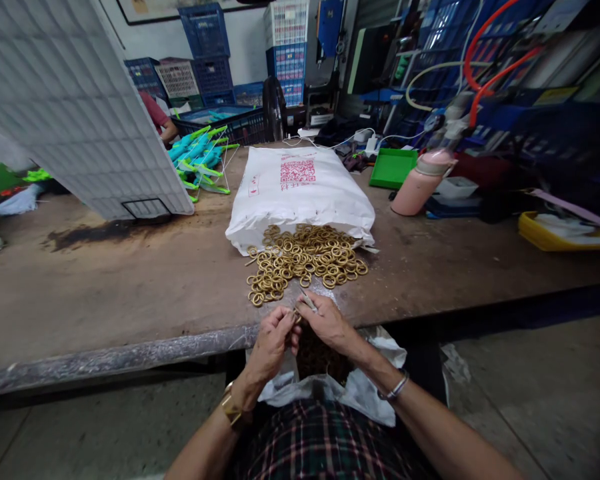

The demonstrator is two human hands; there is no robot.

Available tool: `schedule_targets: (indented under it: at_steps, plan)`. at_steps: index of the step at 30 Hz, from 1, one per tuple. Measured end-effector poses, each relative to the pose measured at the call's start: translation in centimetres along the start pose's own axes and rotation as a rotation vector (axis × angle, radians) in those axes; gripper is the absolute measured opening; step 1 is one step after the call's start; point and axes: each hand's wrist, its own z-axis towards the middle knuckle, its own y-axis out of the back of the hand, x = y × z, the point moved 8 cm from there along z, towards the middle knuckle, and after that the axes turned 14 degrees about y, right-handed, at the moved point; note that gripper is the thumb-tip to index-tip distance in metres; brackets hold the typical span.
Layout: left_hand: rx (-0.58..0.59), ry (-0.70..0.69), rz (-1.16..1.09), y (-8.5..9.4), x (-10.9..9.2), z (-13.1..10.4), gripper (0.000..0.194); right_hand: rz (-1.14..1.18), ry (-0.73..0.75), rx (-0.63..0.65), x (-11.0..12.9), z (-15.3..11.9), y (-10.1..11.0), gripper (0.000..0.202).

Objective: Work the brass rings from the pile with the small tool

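Gold-coloured rings (310, 257) spill in a pile from the mouth of a white sack (300, 187) onto the brown table. At the table's front edge my left hand (276, 337) pinches a small gold ring (298, 316). My right hand (326, 321) meets it there, closed round a small pointed metal tool (307, 300) whose tip points up toward the pile. Below my hands an open white bag (370, 393) lies in my lap, with a dark mass of small pieces inside.
A grey ribbed panel (90, 113) leans at the left, beside teal and green frames (203, 160). To the right stand a pink bottle (423, 183), a green tray (393, 168) and a yellow tray (555, 237). Another person's arm (167, 128) shows behind the panel.
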Motion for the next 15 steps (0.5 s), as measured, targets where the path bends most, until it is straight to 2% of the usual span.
schedule_targets:
  at_steps: [3, 7, 12, 15]
  plan:
    - [0.004, -0.028, -0.008, 0.0, 0.0, -0.2, 0.036, 0.017, -0.039, -0.007, -0.3, 0.0, 0.1, 0.02]
    - [-0.011, -0.059, 0.0, 0.1, -0.3, -0.3, 0.036, -0.252, 0.028, -0.002, -0.3, -0.2, 0.8, 0.022]
    - [-0.08, -0.094, 0.066, 0.5, -0.9, -0.3, 0.036, -0.538, 0.151, 0.218, 0.2, -1.1, -0.5, 0.015]
    - [-0.107, -0.118, 0.103, 0.7, -1.1, -0.4, 0.035, -0.635, 0.145, 0.305, 0.2, -1.4, -0.9, 0.018]
